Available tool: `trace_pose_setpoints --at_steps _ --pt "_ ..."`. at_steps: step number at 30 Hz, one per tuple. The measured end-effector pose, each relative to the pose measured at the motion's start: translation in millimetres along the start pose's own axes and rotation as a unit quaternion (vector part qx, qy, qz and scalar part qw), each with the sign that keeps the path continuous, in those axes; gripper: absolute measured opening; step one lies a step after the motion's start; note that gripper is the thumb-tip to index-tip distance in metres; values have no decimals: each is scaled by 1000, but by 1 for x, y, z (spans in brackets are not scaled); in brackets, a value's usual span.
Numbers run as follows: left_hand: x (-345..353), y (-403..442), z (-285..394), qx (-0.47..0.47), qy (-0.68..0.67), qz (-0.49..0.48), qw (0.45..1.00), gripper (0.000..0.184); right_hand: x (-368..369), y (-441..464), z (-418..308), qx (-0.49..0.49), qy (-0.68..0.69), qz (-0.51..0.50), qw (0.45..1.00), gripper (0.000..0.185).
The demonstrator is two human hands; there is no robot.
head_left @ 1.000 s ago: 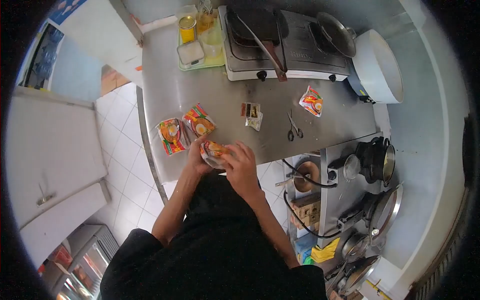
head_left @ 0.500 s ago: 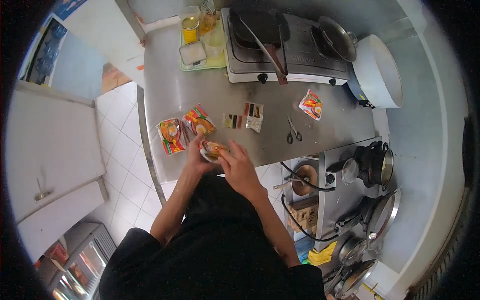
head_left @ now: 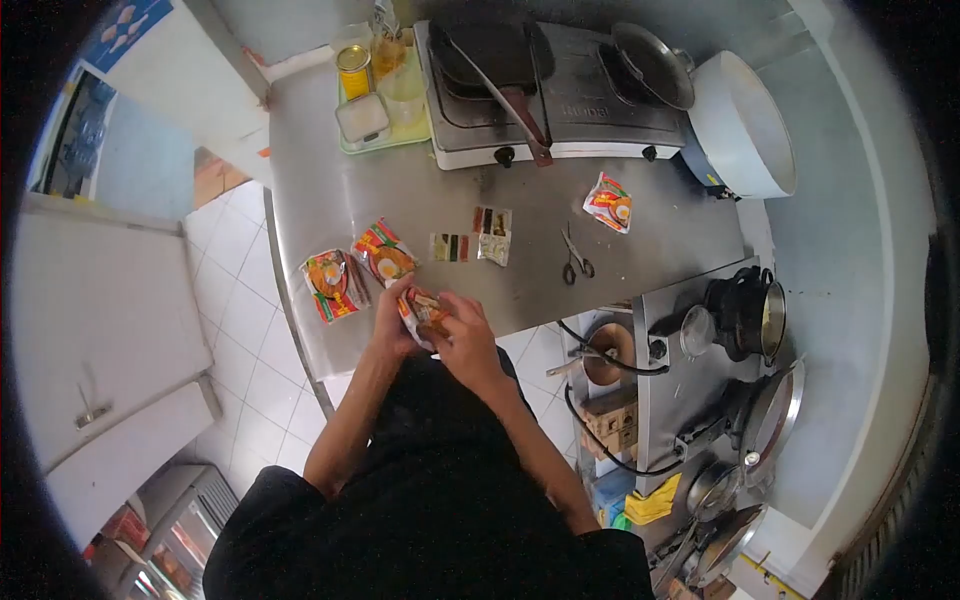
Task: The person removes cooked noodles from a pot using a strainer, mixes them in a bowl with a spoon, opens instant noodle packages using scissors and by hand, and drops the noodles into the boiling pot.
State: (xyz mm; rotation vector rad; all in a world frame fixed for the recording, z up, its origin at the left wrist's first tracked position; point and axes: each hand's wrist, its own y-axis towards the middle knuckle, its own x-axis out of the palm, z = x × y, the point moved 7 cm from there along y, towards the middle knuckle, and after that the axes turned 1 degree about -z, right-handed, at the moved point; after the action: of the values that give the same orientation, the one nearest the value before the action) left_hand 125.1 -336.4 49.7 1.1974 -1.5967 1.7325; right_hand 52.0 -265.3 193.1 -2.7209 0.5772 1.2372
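The left hand [head_left: 392,318] is holding a printed packet [head_left: 422,311], closed around its left side. The half-curled right hand [head_left: 464,334] is touching the opposite side, grip unclear. On the bench [head_left: 395,190], two similar packets [head_left: 384,254] are lying just beyond the left hand.

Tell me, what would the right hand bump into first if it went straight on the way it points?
The right hand would first meet the colourful packet in the left hand; it already appears to touch it, though depth is hard to judge.
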Motion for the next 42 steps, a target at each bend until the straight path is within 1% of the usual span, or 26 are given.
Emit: trace_pose_setpoints --at_steps 2,5,8,11,12,14,15,17,18,19,20,22,23,24,26,27,28,29,30,31,32,33,34,37,39,42 --pt "0 4 3 -11 -8 -53 999 42 -15 1 -2 -12 46 45 998 17" --pt "31 -16 4 29 11 127 991 52 -44 -6 -5 13 73 157 985 18" --pt "19 -11 10 56 -2 143 988 62 -56 2 30 131 123 202 963 19" --pt "39 -15 5 58 -1 158 986 65 -48 23 79 136 18 173 975 23" --pt "32 -9 5 76 6 148 986 65 -67 24 62 102 -99 228 963 26" --pt "15 12 9 110 23 119 987 67 -64 23 47 12 -16 165 986 26" --pt "34 10 1 109 45 97 988 63 -69 17 40 -29 17 140 990 26" --pt "78 21 -23 72 63 8 995 57 -87 18 17 -75 14 69 995 26" --pt "97 34 -39 40 52 -48 997 54 -100 14 22 -75 -20 96 992 27" --pt "133 41 -61 62 90 -11 994 52 -122 11 35 -71 -55 123 988 28" --pt "170 55 -84 59 149 -49 986 51 -153 7 55 -44 -75 121 989 28" --pt "214 104 -137 31 186 -62 980 49 -214 -8 90 -4 -98 103 990 27" --pt "235 127 -162 27 201 -64 977 47 -252 -18 113 11 -107 148 983 26" --pt "269 151 -198 14 230 -175 957 42 -292 -31 136 23 -112 188 976 25" --pt "336 183 -288 86 295 -116 945 35 -369 -62 178 58 -145 256 954 23" --pt "352 206 -325 48 314 -157 935 31 -405 -78 196 82 -175 285 939 22" --pt "367 231 -364 8 335 -195 922 27 -441 -97 218 76 -153 315 934 24" --pt "382 257 -403 -30 312 -201 928 25 -475 -117 241 70 -131 341 928 25" --pt "401 280 -444 -68 288 -206 933 23 -507 -139 264 76 -150 369 914 26" --pt "428 286 -484 -62 306 -215 925 22 -535 -160 287 82 -168 396 899 27" --pt "453 291 -521 -54 323 -222 918 21 -558 -177 308 84 -212 416 880 28" --pt "457 326 -554 -54 336 -238 910 25 -578 -194 325 85 -255 433 860 29" --pt "460 359 -581 -51 347 -255 901 30 -595 -210 334 98 -256 449 851 29" --pt "482 401 -642 -2 391 -161 906 41 -632 -254 371 134 -248 488 826 24" --pt "490 452 -659 48 444 -150 882 47 -653 -283 392 154 -257 523 798 22" --pt "507 491 -674 136 504 -158 838 54 -659 -315 445 275 -98 506 811 23"
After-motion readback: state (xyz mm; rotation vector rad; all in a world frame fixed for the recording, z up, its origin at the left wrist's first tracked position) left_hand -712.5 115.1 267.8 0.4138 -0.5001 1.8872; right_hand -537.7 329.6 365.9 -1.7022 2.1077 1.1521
